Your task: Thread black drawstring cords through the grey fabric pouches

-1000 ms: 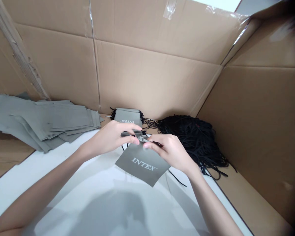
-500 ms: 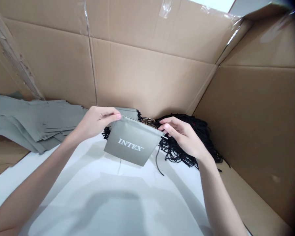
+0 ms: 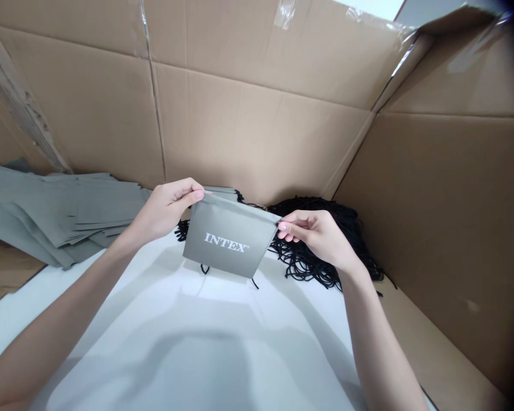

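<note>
A small grey drawstring pouch [image 3: 227, 240] printed with white INTEX lettering hangs in the air between my hands. My left hand [image 3: 167, 205] pinches its top left corner. My right hand [image 3: 317, 234] pinches its top right corner. Black cord ends dangle below the pouch's lower edge. Behind the pouch, partly hidden, lies a small stack of finished grey pouches [image 3: 223, 193] with black cords.
A heap of black cords [image 3: 325, 245] lies at the right rear. A spread pile of flat grey fabric pieces [image 3: 55, 211] covers the left. A white sheet [image 3: 197, 342] covers the work surface. Tall cardboard walls [image 3: 257, 125] enclose the back and right side.
The pouch went from low near the white sheet, both hands at its top edge, to lifted and stretched flat between both hands, each now at a top corner.
</note>
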Available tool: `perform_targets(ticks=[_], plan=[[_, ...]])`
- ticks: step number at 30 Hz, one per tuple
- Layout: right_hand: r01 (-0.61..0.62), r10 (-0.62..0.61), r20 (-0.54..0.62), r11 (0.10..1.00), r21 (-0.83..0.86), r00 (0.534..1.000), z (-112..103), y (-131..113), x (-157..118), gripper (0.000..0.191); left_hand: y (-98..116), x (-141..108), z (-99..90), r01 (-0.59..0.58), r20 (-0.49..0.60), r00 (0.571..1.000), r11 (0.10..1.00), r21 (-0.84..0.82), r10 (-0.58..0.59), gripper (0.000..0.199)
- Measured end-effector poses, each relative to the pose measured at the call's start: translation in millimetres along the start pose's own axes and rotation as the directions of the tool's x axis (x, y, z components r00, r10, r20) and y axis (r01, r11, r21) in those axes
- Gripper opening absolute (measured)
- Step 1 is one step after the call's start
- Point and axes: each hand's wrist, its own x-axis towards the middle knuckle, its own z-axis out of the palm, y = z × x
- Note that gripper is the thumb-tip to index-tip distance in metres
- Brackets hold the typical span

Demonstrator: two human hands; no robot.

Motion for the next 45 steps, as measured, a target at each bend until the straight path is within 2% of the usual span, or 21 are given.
perform_targets(ticks=[4, 11, 14, 16, 19, 22, 25, 29, 32, 35, 38, 40, 42, 44, 45], plan=[[-0.003, 0.003, -0.007, 1.0, -0.013, 1.0, -6.8, -1.2, -2.0, 0.036, -0.6, 1.0, 2.5, 0.002, 0.029, 1.0, 1.0, -0.027, -0.001, 0.029], [0.022, -0.022, -0.042, 1.0, -0.001, 0.999, -13.6, -8.6, -7.7, 0.026, 4.3, -1.2, -5.9, 0.026, -0.097, 0.995, 0.998, 0.06, -0.021, 0.024], [0.05, -0.05, -0.027, 0.999, -0.009, 0.998, -9.7, -10.0, -7.1, 0.024, 7.1, -3.8, -5.5, -0.02, -0.192, 0.98, 0.988, 0.154, 0.05, 0.02], [0.073, -0.073, -0.002, 0.997, -0.039, 0.997, -4.9, -10.1, -6.5, 0.021, 7.9, -5.3, -3.4, -0.029, -0.215, 0.974, 0.977, 0.213, 0.076, 0.019], [0.088, -0.084, 0.049, 0.993, -0.078, 0.995, 2.4, -9.5, -6.1, 0.02, 7.3, -6.0, -0.4, -0.006, -0.222, 0.973, 0.968, 0.251, 0.064, 0.02], [0.072, -0.069, 0.057, 0.997, -0.037, 0.996, 5.6, -7.7, -5.2, 0.026, 5.3, -4.8, 0.1, 0.021, -0.252, 0.967, 0.971, 0.238, 0.041, 0.021], [0.063, -0.063, 0.018, 0.998, -0.002, 0.998, 3.9, -4.4, -2.7, 0.029, 4.8, -3.3, -2.4, 0.017, -0.234, 0.972, 0.98, 0.198, 0.03, 0.02], [0.064, -0.064, -0.008, 0.998, 0.013, 0.998, -0.7, 0.8, 0.6, 0.027, 8.9, -2.7, -6.2, -0.038, -0.151, 0.987, 0.994, 0.099, 0.053, 0.017], [0.086, -0.088, -0.031, 0.993, -0.077, 0.996, -2.3, 2.3, 0.9, 0.024, 12.9, -2.8, -7.0, -0.078, -0.162, 0.983, 0.994, 0.08, 0.09, 0.015], [0.129, -0.145, -0.07, 0.973, -0.193, 0.987, -4.2, 1.9, 0.6, 0.024, 16.6, -3.9, -7.5, -0.146, -0.228, 0.961, 0.987, 0.073, 0.159, 0.013], [0.117, -0.118, -0.005, 0.99, -0.076, 0.993, -7.4, 1.7, 0.6, 0.026, 19.3, -6.7, -8.6, -0.215, -0.241, 0.947, 0.977, 0.009, 0.211, 0.014], [0.1, -0.1, 0.024, 0.994, -0.036, 0.995, -8.7, 1.7, 0.6, 0.028, 19.1, -8.4, -8.9, -0.264, -0.244, 0.933, 0.964, 0.034, 0.264, 0.014], [0.119, -0.126, -0.052, 0.986, -0.117, 0.991, -8.5, 1.5, 0.4, 0.028, 16.6, -8.8, -8.9, -0.339, -0.263, 0.887, 0.922, 0.186, 0.379, 0.015], [0.125, -0.144, -0.115, 0.98, -0.156, 0.983, -7.7, 1.3, 0.3, 0.028, 12.4, -7.4, -9.9, -0.432, -0.25, 0.802, 0.816, 0.385, 0.542, 0.016], [0.112, -0.126, -0.107, 0.986, -0.125, 0.986, -7.7, 1.3, 0.4, 0.027, 10.2, -6.4, -10.9, -0.473, -0.22, 0.76, 0.753, 0.457, 0.611, 0.016]])
